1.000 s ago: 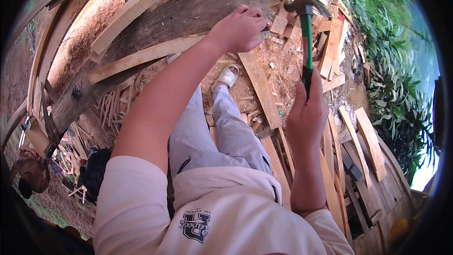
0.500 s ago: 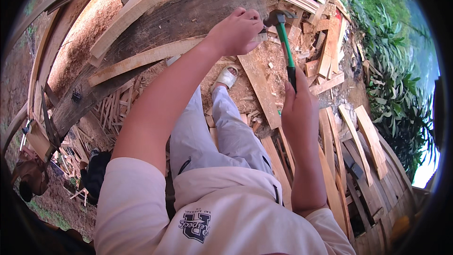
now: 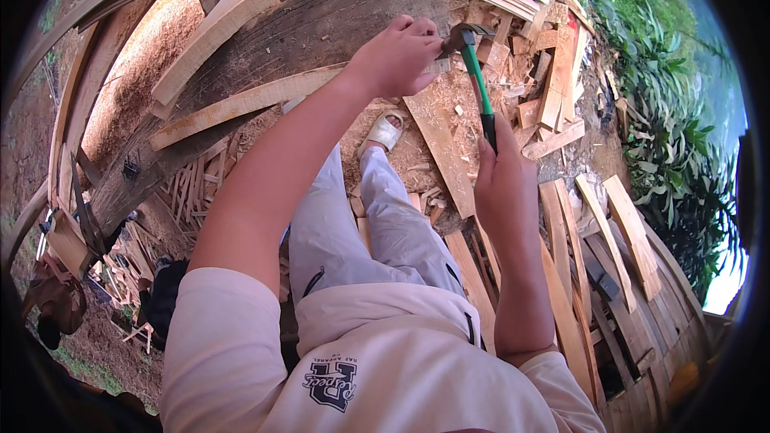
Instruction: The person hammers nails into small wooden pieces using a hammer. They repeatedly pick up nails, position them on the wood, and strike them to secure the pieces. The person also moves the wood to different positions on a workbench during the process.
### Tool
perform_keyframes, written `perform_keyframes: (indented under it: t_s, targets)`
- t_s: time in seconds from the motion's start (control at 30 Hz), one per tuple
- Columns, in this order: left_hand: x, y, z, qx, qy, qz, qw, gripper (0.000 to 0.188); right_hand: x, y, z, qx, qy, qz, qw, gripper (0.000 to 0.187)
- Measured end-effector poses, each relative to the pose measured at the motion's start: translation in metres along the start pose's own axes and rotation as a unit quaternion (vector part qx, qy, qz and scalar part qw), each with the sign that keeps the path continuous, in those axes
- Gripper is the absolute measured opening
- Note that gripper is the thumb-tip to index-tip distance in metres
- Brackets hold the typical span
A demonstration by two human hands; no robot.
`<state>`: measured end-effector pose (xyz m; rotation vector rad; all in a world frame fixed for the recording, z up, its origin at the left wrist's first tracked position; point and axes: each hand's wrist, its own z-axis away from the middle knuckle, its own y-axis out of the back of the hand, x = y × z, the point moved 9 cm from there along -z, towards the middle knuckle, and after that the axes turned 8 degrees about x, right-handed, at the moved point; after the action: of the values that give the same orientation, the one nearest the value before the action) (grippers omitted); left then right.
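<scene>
My right hand (image 3: 507,172) is wrapped round the black grip of a claw hammer (image 3: 476,80) with a green shaft and a dark head. The hammer head is right beside the fingers of my left hand (image 3: 399,56), at its right side. My left hand is closed above the right end of a pale timber strip (image 3: 249,104). What its fingers hold is hidden by the hand and the hammer head. Beneath the strip lies a thick, dark, weathered plank (image 3: 321,28).
Another long pale beam (image 3: 233,28) lies along the dark plank's far side. Offcuts (image 3: 553,88) and shavings cover the ground to the right, and boards (image 3: 634,232) lie at lower right. Green plants (image 3: 674,136) grow beyond. Another person (image 3: 60,297) is at far left.
The hammer head has moved slightly left and down, closer against my left hand's fingers. My right hand has shifted a little left with it. My left hand stays nearly in place.
</scene>
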<state>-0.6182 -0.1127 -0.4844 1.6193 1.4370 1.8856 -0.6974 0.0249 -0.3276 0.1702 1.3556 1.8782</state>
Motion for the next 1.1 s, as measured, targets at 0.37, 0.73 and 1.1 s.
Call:
perform_keyframes:
  t_s: [0.37,0.73,1.1]
  targets:
    - [0.005,0.009,-0.002,-0.003,0.009,0.004,1.0,0.048,0.001,0.018,0.008,0.067,-0.01,-0.082,0.994,0.038]
    - [0.007,0.01,-0.007,0.001,-0.022,0.005,1.0,0.051,-0.003,0.011,0.016,0.099,0.014,-0.066,0.993,0.037]
    - [0.008,0.005,-0.004,0.007,-0.03,0.014,0.999,0.05,0.009,-0.013,0.007,0.031,0.03,0.001,0.999,0.038]
